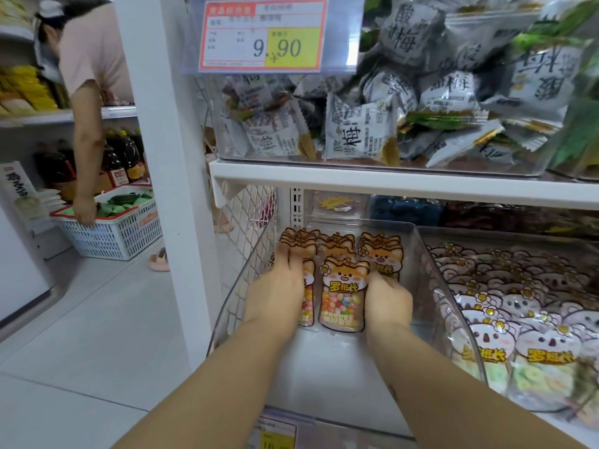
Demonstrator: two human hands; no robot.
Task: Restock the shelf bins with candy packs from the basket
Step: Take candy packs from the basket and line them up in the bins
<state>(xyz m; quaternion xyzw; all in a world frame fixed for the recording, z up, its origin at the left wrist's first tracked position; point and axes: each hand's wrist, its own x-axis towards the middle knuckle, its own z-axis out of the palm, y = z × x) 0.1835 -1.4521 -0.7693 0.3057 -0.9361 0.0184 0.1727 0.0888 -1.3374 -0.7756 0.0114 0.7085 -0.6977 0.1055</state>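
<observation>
Glossy candy packs point(342, 296) at the clear bin point(431, 277) back look light and slippery, best pinched by their edges. The left hand point(282, 286) lies flat on them; the right hand point(387, 299) curls round one's edge.

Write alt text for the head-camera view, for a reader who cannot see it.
Two bare hands arrange orange fox-shaped candy packs in a clear plastic shelf bin: the left hand lies flat on one row, the right hand grips the front pack's edge. Pale koala-shaped packs lie to their right. At left, another person touches a white plastic basket.
</observation>
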